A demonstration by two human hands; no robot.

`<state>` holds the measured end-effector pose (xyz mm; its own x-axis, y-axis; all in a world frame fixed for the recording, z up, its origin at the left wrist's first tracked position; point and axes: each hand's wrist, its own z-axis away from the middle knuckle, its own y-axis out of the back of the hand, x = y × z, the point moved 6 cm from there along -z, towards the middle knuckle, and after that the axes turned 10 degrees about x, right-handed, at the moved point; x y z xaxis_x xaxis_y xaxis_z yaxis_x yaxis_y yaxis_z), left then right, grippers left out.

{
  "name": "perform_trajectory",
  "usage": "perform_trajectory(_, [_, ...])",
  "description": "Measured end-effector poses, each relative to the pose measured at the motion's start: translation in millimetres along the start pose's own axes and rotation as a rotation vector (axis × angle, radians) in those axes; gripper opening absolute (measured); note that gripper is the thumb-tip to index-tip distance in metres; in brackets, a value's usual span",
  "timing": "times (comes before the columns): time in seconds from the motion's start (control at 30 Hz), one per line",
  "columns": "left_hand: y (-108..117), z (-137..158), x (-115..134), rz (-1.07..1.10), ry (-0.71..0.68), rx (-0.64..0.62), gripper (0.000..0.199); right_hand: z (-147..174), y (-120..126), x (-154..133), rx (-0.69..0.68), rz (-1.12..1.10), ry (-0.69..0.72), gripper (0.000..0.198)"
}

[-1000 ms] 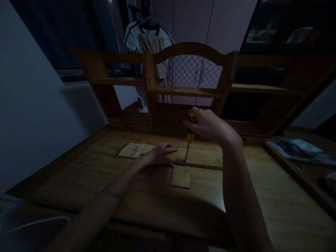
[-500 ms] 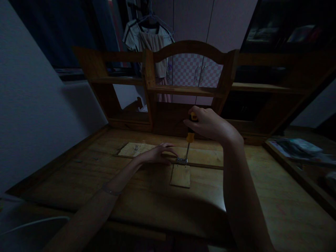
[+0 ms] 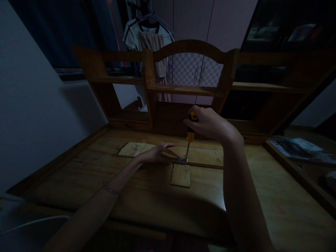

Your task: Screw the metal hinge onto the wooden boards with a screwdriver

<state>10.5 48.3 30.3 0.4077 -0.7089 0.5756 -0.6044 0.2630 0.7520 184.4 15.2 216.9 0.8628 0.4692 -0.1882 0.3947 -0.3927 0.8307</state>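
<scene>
My right hand (image 3: 207, 122) is closed around the handle of a yellow-and-black screwdriver (image 3: 190, 137). The screwdriver stands nearly upright, its tip down at the right end of a small shiny metal piece (image 3: 181, 160) that looks like a hinge. From the left, my left hand (image 3: 157, 154) reaches in with fingers stretched and apart, a fingertip touching that metal piece. A long thin wooden board (image 3: 206, 156) lies crosswise, partly behind my left hand. Just in front of the metal piece is a small square wooden piece (image 3: 180, 176) with small dark holes near its far edge.
All this lies on a wooden desk top (image 3: 147, 206). Along its back rises a wooden shelf unit (image 3: 186, 91) with compartments. Small metallic bits (image 3: 95, 158) lie to the left. At the right, papers and a plastic bag (image 3: 306, 145) sit beyond a raised wooden edge (image 3: 296, 171).
A finger of my left hand has shifted slightly right onto the metal piece. My right hand and the screwdriver look nearly unmoved.
</scene>
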Motion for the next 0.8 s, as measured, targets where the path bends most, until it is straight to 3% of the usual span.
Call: perform_trajectory(0.8, [-7.1,-3.0,-4.2,0.11,0.019,-0.055,0.032,-0.5,-0.7,-2.0,0.018,0.003,0.012,0.038])
